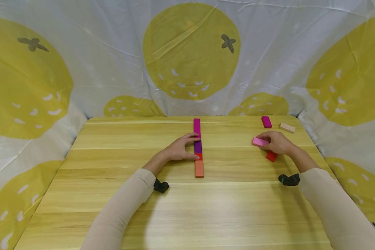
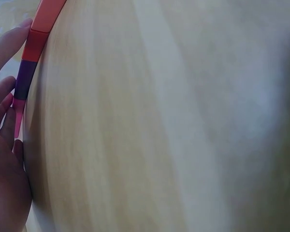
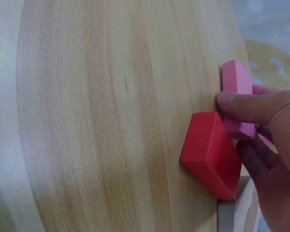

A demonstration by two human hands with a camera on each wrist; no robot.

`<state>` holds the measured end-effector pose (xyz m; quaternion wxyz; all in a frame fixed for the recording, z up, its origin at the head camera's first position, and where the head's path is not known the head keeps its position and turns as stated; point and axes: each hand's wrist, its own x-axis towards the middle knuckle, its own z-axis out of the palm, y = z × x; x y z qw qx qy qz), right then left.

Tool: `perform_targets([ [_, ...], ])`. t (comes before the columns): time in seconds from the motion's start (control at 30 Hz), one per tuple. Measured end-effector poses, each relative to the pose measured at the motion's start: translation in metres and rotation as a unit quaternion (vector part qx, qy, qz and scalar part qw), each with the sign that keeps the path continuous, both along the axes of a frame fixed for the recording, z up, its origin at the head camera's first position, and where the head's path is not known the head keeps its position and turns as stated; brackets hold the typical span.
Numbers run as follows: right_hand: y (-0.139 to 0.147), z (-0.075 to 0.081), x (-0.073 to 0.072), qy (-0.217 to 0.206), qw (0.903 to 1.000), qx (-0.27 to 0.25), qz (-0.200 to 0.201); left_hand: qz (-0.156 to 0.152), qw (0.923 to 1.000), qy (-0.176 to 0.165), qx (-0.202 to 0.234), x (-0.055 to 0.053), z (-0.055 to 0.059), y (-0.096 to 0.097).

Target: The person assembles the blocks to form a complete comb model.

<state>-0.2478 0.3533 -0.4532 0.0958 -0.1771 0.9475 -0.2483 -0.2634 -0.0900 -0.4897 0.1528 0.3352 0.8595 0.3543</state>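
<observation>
A straight row of end-to-end blocks runs away from me in the head view: a salmon block (image 1: 199,169) nearest, then a red block (image 1: 198,155), a purple block (image 1: 198,147) and a magenta length (image 1: 197,125) at the far end. My left hand (image 1: 180,148) is at the row's left side, thumb at the red block and extended fingers reaching to the magenta part. Off to the right, my right hand (image 1: 278,142) pinches a pink block (image 3: 238,77) between thumb and fingers. Close below it lies a loose red block (image 3: 200,137).
A loose magenta block (image 1: 266,122) and a pale wooden block (image 1: 287,127) lie at the table's back right. Black wrist devices (image 1: 160,186) show under both sleeves. A curtain with yellow fruit prints (image 1: 192,52) hangs behind the wooden table (image 1: 212,215).
</observation>
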Motion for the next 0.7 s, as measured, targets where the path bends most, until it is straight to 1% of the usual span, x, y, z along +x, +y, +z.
perform_targets([
  [0.2, -0.007, 0.006, 0.001, 0.009, 0.9999, -0.006, 0.009, 0.001, 1.0000, 0.002, 0.004, 0.000, 0.001, 0.000],
  [0.37, -0.019, 0.011, 0.005, 0.013, 0.9996, -0.017, 0.021, 0.001, 1.0000, 0.000, 0.003, 0.000, 0.000, 0.000],
  [0.7, -0.048, 0.009, 0.018, 0.003, 0.9982, -0.043, 0.041, 0.001, 1.0000, -0.001, 0.005, 0.000, 0.000, 0.000],
])
